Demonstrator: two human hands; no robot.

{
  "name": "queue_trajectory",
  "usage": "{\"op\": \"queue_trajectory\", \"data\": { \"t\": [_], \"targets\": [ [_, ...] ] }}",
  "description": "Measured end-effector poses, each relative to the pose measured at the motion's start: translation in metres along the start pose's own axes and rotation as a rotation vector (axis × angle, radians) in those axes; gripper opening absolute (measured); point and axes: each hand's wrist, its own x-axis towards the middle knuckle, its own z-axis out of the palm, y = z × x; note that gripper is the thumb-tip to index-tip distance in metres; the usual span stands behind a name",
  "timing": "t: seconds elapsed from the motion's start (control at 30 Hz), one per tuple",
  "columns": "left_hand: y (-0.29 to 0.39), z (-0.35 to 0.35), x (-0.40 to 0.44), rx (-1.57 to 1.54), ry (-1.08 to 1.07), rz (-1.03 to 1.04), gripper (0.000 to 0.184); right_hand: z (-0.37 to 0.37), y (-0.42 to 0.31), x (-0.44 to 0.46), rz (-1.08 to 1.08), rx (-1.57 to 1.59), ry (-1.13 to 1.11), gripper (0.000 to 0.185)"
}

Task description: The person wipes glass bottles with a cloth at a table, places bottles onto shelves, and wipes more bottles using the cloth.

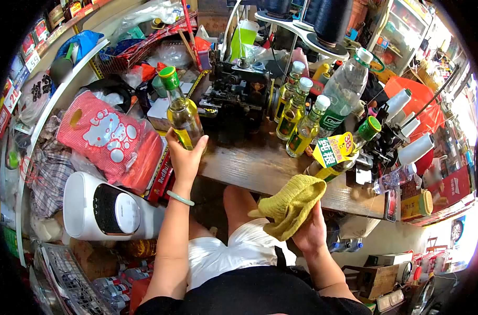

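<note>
My left hand [185,155] is wrapped round the lower part of a glass liquor bottle [185,119] with a green and yellow cap, holding it tilted near the table's left edge. In my right hand [310,231] is a bunched yellow-green cloth [289,205], held above my lap at the table's front edge. Just beyond the cloth stands another green-capped bottle [349,157] with a yellow and green paper tag [333,150] on its neck. Several similar bottles with whitish caps, one of them a bottle [307,128] with a yellow-green label, stand in a row on the table.
A black sewing machine [239,92] sits at the back of the wooden table [239,163]. Behind the bottles is a large plastic bottle [345,86]; thread cones [416,149] stand at right. On my left are a red printed bag [105,134] and a white appliance [108,207].
</note>
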Motion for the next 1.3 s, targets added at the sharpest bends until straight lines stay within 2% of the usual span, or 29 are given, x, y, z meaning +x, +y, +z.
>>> {"op": "queue_trajectory", "data": {
  "t": [0.03, 0.1, 0.13, 0.2, 0.23, 0.3, 0.33, 0.4, 0.43, 0.47, 0.5, 0.6, 0.63, 0.7, 0.8, 0.87, 0.9, 0.93, 1.0, 1.07, 1.1, 1.17, 1.23, 1.27, 1.3],
  "targets": [
    [0.0, 0.0, 0.001, -0.016, -0.009, -0.045, 0.079, 0.003, 0.003, 0.0, -0.043, -0.033, -0.06, 0.058],
    [0.002, 0.001, -0.005, 0.036, 0.041, 0.009, 0.072, 0.003, 0.008, -0.002, -0.075, -0.104, -0.122, 0.063],
    [0.004, 0.001, -0.01, -0.025, 0.023, -0.001, 0.071, 0.003, 0.007, -0.003, -0.077, -0.104, -0.126, 0.063],
    [0.005, 0.003, -0.025, -0.139, -0.023, -0.001, 0.067, 0.004, 0.005, -0.005, -0.162, -0.3, -0.34, 0.072],
    [0.022, 0.004, -0.034, -0.371, -0.112, -0.077, 0.068, 0.01, 0.003, -0.005, -0.163, -0.298, -0.337, 0.072],
    [0.053, 0.007, -0.05, -0.399, -0.13, -0.087, 0.07, 0.023, -0.004, -0.002, -0.176, -0.458, -0.495, 0.079],
    [0.055, 0.011, -0.057, -0.414, -0.157, -0.115, 0.071, 0.018, -0.004, 0.003, -0.12, -0.409, -0.565, 0.072],
    [0.051, 0.022, -0.07, -0.49, -0.178, -0.084, 0.069, 0.016, 0.0, 0.013, -0.303, -0.962, -0.541, 0.055],
    [0.051, 0.026, -0.074, -0.501, -0.194, -0.072, 0.07, 0.025, -0.007, 0.024, -0.533, -1.28, -0.677, 0.047],
    [0.05, 0.031, -0.079, -0.492, -0.198, -0.148, 0.07, 0.035, -0.013, 0.035, -0.829, -1.55, -0.763, 0.04],
    [0.048, 0.035, -0.084, -0.454, -0.196, -0.154, 0.068, 0.039, -0.014, 0.041, -1.027, -1.692, -0.789, 0.03],
    [0.039, 0.04, -0.089, -0.342, -0.215, -0.089, 0.055, 0.054, -0.014, 0.058, -0.898, -2.001, -0.699, 0.03],
    [0.041, 0.037, -0.089, -0.024, -0.225, 0.227, 0.054, 0.058, -0.013, 0.065, -0.967, -2.094, -0.726, 0.03],
    [0.02, 0.046, -0.105, -0.328, -0.351, -0.08, 0.054, 0.063, -0.015, 0.081, -1.128, -2.151, -0.792, 0.03],
    [0.003, 0.053, -0.125, -0.86, -0.407, -0.615, 0.054, 0.08, -0.015, 0.092, -1.137, -2.177, -0.732, 0.034],
    [-0.005, 0.055, -0.132, -0.701, -0.468, -0.384, 0.057, 0.089, -0.013, 0.101, -1.196, -2.195, -0.668, 0.038],
    [-0.009, 0.056, -0.134, -0.648, -0.484, -0.307, 0.057, 0.093, -0.016, 0.106, -1.367, -2.112, -0.699, 0.037],
    [0.009, 0.051, -0.123, -0.197, -0.444, 0.014, 0.061, 0.102, -0.017, 0.108, -1.384, -2.065, -0.66, 0.037],
    [0.032, 0.048, -0.108, 0.254, -0.381, 0.332, 0.066, 0.123, -0.015, 0.109, -1.404, -2.019, -0.618, 0.038],
    [0.046, 0.05, -0.101, 0.383, -0.302, 0.435, 0.069, 0.142, -0.014, 0.107, -1.614, -1.854, -0.518, 0.033],
    [0.049, 0.051, -0.099, 0.447, -0.261, 0.484, 0.071, 0.154, -0.014, 0.104, -1.754, -1.822, -0.328, 0.039],
    [0.042, 0.052, -0.098, 0.372, -0.245, 0.625, 0.071, 0.181, -0.02, 0.105, -1.748, -1.721, -0.043, 0.04],
    [0.055, 0.05, -0.098, 0.153, -0.299, 0.27, 0.068, 0.189, -0.03, 0.111, -1.602, -1.598, -0.191, 0.039],
    [0.053, 0.05, -0.099, 0.182, -0.348, 0.16, 0.064, 0.19, -0.032, 0.11, -1.545, -1.564, -0.232, 0.037],
    [0.053, 0.049, -0.1, 0.181, -0.348, 0.159, 0.064, 0.191, -0.034, 0.109, -1.487, -1.529, -0.271, 0.035]
  ]
}}
